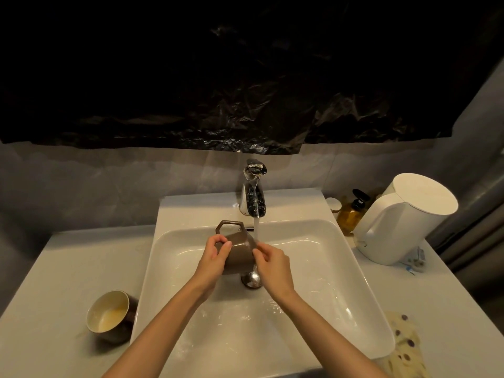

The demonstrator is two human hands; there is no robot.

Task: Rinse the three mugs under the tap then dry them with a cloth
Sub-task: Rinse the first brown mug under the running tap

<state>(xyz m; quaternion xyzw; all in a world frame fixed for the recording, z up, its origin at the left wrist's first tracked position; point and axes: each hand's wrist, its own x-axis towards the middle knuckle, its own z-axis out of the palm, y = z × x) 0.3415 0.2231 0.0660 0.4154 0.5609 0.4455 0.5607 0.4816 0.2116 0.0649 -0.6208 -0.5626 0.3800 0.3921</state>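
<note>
mug in hand: dark brown ceramic mug with an angular handle (236, 253), held over the middle of the white rectangular basin (354, 282), just in front of the chrome tap (253, 197)
key relation: mug sits between my two hands, tipped on its side, long axis running from near me up toward the tap, handle at the far-left end; water stream (256, 227) hits its upper right flank
left hand (215, 257): fingers wrapped round the mug's left side, carrying it
right hand (270, 260): fingertips pressed on the mug's right wall beside the stream, rubbing or steadying, can't tell which
nearer hand: both touching; left has the real grip, so I judge the turn comes from the left
mug look: matte brown, wet sheen where water lands; mouth hidden from me
second mug: dark mug with cream inside (110, 316), upright on the counter by the basin's left edge, yellowish residue inside, looks unrinsed
third mug: not visible
cloth: cream cloth with dark spots (403, 342), at the basin's near-right corner
</note>
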